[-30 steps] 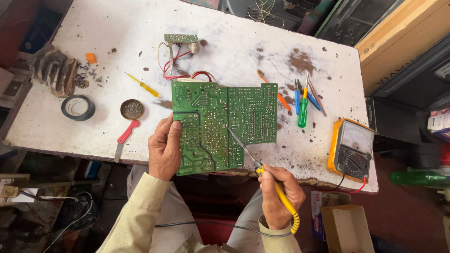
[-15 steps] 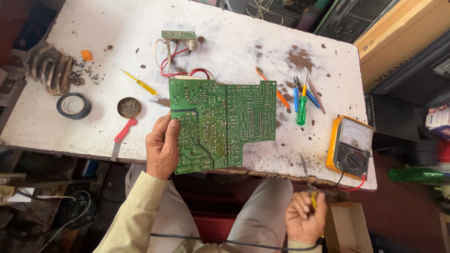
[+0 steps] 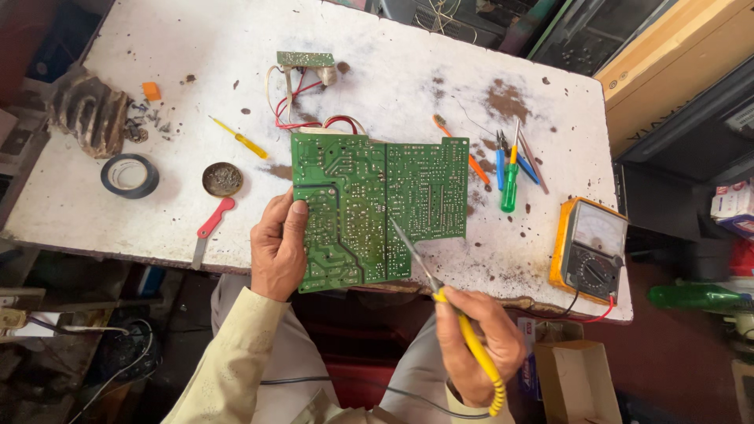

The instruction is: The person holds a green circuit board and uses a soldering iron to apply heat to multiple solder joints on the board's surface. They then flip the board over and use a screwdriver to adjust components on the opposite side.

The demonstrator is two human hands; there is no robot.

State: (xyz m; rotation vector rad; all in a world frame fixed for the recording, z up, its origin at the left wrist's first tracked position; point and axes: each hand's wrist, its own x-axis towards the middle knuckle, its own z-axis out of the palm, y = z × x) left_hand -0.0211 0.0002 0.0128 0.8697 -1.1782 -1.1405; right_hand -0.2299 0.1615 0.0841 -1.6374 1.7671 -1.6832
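A large green circuit board (image 3: 377,206) lies solder side up at the near edge of a stained white table (image 3: 196,55). My left hand (image 3: 279,247) grips the board's lower left edge, thumb on top. My right hand (image 3: 475,341) holds a yellow-handled soldering iron (image 3: 452,310); its metal tip rests on the board's lower middle. Red and white wires run from the board's top edge to a small green board (image 3: 305,59).
On the left lie a roll of black tape (image 3: 129,175), a round tin (image 3: 222,178), a red-handled tool (image 3: 208,232) and a yellow screwdriver (image 3: 239,139). Several screwdrivers (image 3: 510,169) lie right of the board. A yellow multimeter (image 3: 587,250) sits at the right edge.
My right hand dropped below the table edge with the soldering iron half a second ago and has come back up, putting the tip on the board again. My left hand stayed on the board.
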